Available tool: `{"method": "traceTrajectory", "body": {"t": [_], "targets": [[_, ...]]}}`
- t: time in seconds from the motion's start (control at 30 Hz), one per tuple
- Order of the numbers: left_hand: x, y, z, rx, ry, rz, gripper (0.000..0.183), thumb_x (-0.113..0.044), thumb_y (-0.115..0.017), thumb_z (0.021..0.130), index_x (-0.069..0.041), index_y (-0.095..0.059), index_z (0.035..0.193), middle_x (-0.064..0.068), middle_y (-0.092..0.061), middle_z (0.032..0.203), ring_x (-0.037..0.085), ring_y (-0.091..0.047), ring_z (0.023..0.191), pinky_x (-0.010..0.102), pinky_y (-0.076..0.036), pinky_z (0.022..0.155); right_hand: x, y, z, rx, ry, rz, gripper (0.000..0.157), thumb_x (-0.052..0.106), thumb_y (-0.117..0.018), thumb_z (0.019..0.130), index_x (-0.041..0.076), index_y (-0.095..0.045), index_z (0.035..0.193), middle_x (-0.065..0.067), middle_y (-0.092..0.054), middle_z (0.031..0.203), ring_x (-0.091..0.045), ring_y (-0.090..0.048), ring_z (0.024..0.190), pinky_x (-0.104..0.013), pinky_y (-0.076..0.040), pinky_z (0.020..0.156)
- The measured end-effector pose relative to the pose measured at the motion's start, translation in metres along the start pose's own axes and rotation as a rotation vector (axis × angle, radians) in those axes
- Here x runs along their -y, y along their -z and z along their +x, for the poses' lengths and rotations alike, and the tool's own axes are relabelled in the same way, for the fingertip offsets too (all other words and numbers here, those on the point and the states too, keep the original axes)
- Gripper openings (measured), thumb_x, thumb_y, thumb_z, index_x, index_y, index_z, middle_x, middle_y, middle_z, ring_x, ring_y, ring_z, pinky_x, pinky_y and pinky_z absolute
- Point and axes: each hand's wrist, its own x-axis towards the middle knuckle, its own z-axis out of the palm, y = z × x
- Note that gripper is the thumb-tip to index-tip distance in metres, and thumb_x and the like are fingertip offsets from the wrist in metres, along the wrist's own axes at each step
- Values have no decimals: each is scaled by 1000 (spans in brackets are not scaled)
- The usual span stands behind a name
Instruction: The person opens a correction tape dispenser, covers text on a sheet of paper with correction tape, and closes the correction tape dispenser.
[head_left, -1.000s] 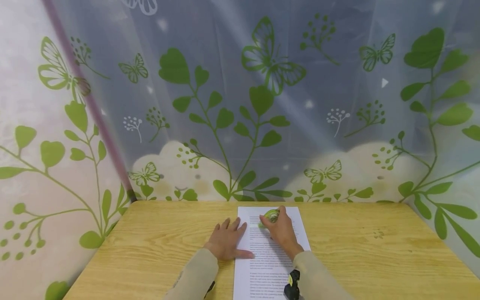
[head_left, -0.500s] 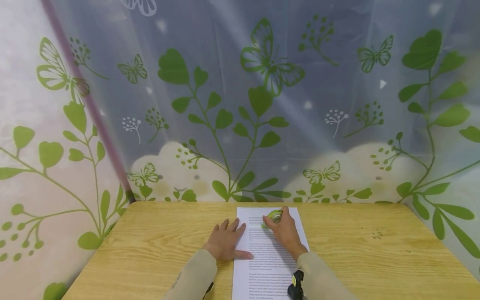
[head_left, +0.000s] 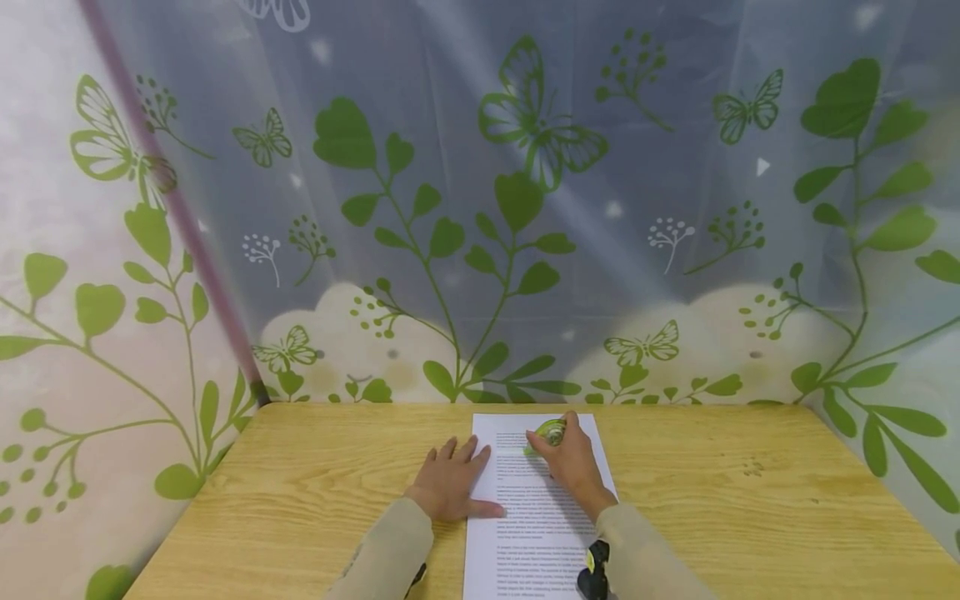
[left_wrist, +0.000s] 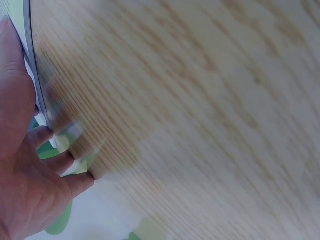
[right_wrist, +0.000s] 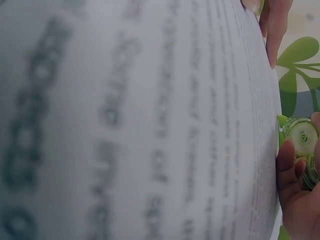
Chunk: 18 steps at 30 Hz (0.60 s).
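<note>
A sheet of printed paper lies lengthwise on the wooden table. Near its top my right hand pinches a green see-through correction tape between thumb and fingers, its tip down at the printed lines. In the right wrist view, the round reel of the correction tape shows inside its casing. My left hand rests flat with spread fingers over the paper's left edge, thumb on the sheet. The left wrist view shows that hand at its left side, and mostly tabletop.
The wood-grain table extends on both sides of the paper. Behind its far edge hangs a curtain printed with green leaves and butterflies. A black wrist device sits at the right sleeve.
My right hand has moved slightly right along the text with the correction tape, mostly in the earlier half second. The left hand stays in place on the paper.
</note>
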Motion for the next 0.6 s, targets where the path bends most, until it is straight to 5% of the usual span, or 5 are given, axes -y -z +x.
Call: {"method": "traceTrajectory", "body": {"t": [0.6], "targets": [[-5,12,-6,10,-4,-11,96,-77,-49,77,-13,-36,148,14,-32,151,43,-32,133,59,-32,101,-5,12,-2,25,-53,72,52,31,-71,87,3,-39,118,-10,-58,80,-16,-53,50,-30,-46,47]]}}
